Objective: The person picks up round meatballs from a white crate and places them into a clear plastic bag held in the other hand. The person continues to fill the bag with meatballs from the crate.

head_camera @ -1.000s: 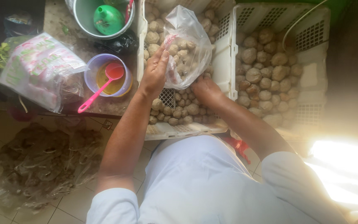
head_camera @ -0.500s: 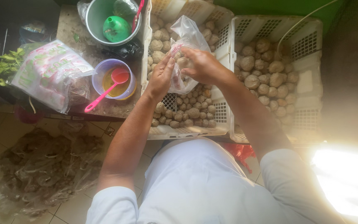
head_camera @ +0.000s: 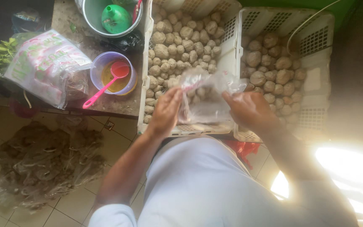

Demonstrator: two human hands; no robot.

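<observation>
Clear plastic, a thin bag (head_camera: 204,101) with a few pale round tubers inside, hangs between both hands over the near edge of the left white crate (head_camera: 148,75). The left hand (head_camera: 167,111) pinches its side, fingers curled; the right hand (head_camera: 248,109) grips the other side, its fingertips hidden behind the blurred film.

light: daylight, blown-out glare lower right | shadows: dim upper left | focus: soft, slight motion blur
</observation>
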